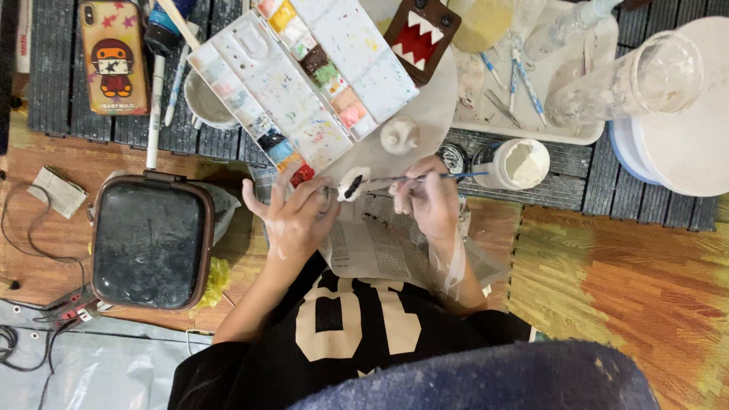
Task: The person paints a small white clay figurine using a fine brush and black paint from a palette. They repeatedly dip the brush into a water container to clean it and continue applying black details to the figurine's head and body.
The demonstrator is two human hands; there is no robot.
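My left hand (292,212) pinches a small white clay figure (352,184) that bears a black painted patch. My right hand (427,199) grips a thin paintbrush (425,178), its tip touching the figure's black patch. Both hands hover over a sheet of newspaper (372,239) spread on the floor. An open paint palette (304,76) with many coloured wells lies just beyond the hands. A second small white figure (399,135) stands on a round board near the palette.
A dark lidded box (149,241) sits at left. A phone in a cartoon case (114,57) lies top left. A brown monster-face piece (421,36), a white tray of tools (531,83), an open white jar (520,163), a clear cup (630,80) and cables (38,250) surround the spot.
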